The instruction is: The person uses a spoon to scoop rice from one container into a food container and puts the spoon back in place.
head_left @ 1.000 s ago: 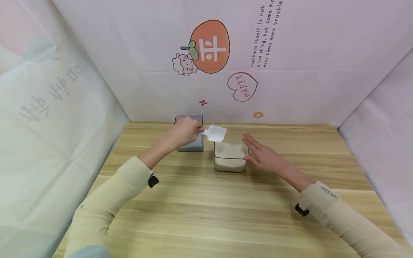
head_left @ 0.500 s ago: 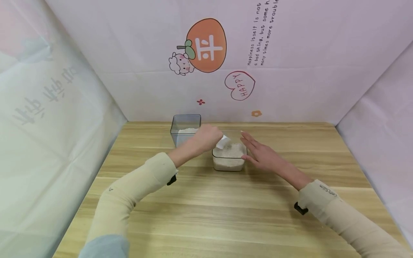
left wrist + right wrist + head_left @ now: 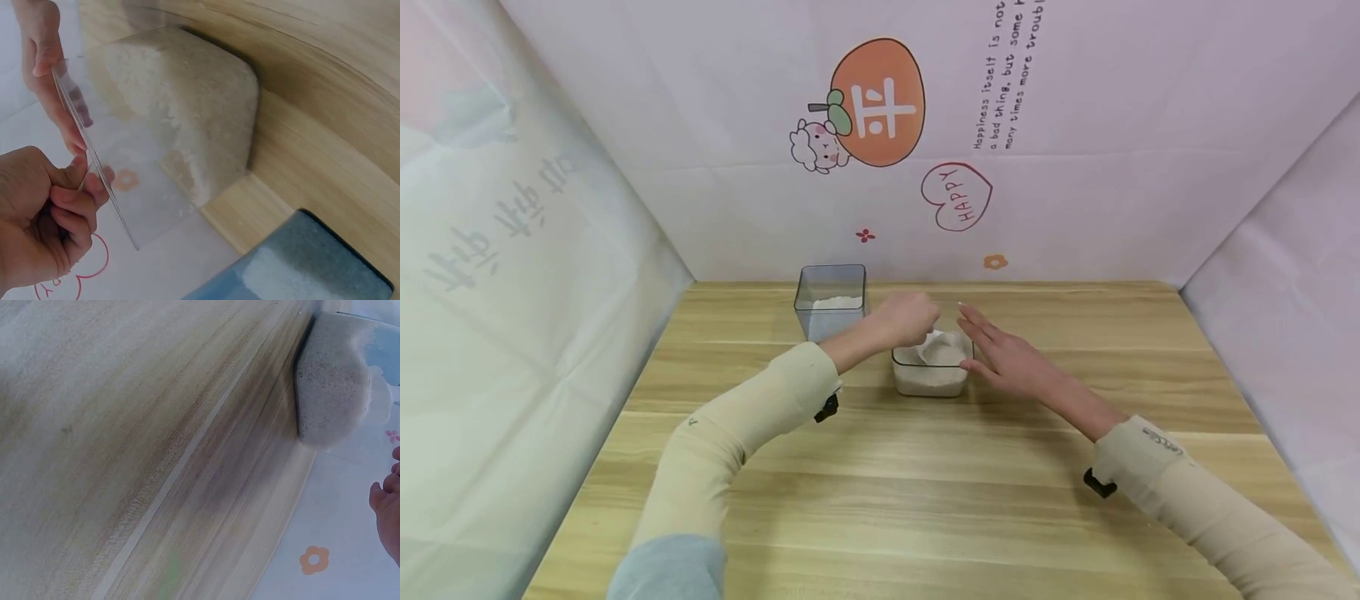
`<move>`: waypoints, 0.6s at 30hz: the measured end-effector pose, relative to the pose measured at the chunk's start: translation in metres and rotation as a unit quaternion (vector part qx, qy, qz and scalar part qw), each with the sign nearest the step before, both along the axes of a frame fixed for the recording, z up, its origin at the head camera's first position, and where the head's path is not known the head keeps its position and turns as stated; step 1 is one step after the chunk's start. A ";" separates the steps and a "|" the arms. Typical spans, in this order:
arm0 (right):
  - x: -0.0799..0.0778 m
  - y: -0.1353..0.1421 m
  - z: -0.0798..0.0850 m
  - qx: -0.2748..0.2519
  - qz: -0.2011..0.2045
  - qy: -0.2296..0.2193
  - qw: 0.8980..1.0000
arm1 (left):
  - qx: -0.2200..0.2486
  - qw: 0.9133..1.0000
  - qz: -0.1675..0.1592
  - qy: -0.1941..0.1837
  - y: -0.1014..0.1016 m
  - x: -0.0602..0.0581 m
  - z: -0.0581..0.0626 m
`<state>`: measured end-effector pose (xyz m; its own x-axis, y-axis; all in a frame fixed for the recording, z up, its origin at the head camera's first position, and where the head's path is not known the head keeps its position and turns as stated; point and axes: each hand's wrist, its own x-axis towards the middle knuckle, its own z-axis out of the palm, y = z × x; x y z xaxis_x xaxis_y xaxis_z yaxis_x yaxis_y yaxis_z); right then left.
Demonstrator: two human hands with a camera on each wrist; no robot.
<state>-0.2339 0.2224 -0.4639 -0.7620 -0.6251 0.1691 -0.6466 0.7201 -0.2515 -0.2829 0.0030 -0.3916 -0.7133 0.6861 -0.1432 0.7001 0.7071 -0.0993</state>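
Note:
My left hand [image 3: 906, 320] grips the handle of a white scoop [image 3: 929, 343]. Its blade is down in the pale powder [image 3: 951, 350] inside a clear rectangular container [image 3: 930, 384]; the handle is mostly hidden by the fingers. In the left wrist view, the curled fingers of my left hand [image 3: 47, 215] sit by the container's rim [image 3: 94, 156]. My right hand [image 3: 1011, 362], fingers extended, rests against the container's right side. Part of the right hand [image 3: 389, 509] shows at the edge of the right wrist view, below the scoop [image 3: 380, 397].
A bluish clear container [image 3: 829, 321] with white powder stands to the left, near the back wall. The wooden table [image 3: 925, 492] extends in front. White printed cloth walls [image 3: 1075, 217] enclose the back and both sides.
My left hand has moved right from above the bluish container, lowering the scoop into the powder of the clear container. The bluish container is uncovered to view. My right hand stays in place.

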 end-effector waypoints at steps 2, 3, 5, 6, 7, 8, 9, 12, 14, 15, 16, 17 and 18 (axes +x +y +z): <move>-0.001 0.000 0.000 -0.002 0.001 0.001 1.000 | -0.001 1.000 0.002 -0.018 0.002 -0.002 0.002; -0.001 0.000 0.001 -0.002 0.002 0.002 1.000 | -0.001 1.000 0.005 -0.028 0.003 -0.003 0.002; -0.001 0.000 0.001 -0.002 0.003 0.004 1.000 | 0.002 0.999 0.009 -0.044 0.003 -0.004 0.003; -0.002 0.000 0.001 -0.003 0.003 0.004 1.000 | 0.007 0.998 0.013 -0.054 0.002 -0.005 0.003; -0.001 0.000 0.001 -0.003 0.003 0.005 1.000 | 0.016 0.997 0.021 -0.068 0.002 -0.006 0.003; -0.001 0.000 0.001 -0.002 0.003 0.004 1.000 | 0.025 0.996 0.029 -0.084 0.001 -0.006 0.003; -0.001 0.000 0.002 -0.002 0.003 0.002 1.000 | 0.035 0.994 0.038 -0.098 0.000 -0.007 0.003; 0.000 0.000 0.002 -0.002 0.003 -0.004 1.000 | 0.069 0.985 0.061 -0.145 -0.004 -0.007 0.002; 0.001 0.000 0.002 -0.003 0.002 -0.008 1.000 | 0.087 0.979 0.073 -0.169 -0.007 -0.006 0.002; 0.001 0.000 0.002 -0.005 0.001 -0.009 1.000 | 0.096 0.977 0.076 -0.177 -0.008 -0.005 0.002; 0.001 0.000 0.001 -0.004 -0.001 -0.009 1.000 | 0.102 0.975 0.078 -0.184 -0.010 -0.005 0.003; 0.002 0.000 0.001 -0.004 -0.002 -0.008 1.000 | 0.109 0.972 0.081 -0.190 -0.012 -0.005 0.003; 0.002 0.000 0.001 -0.005 -0.003 -0.009 1.000 | 0.115 0.970 0.081 -0.197 -0.013 -0.005 0.003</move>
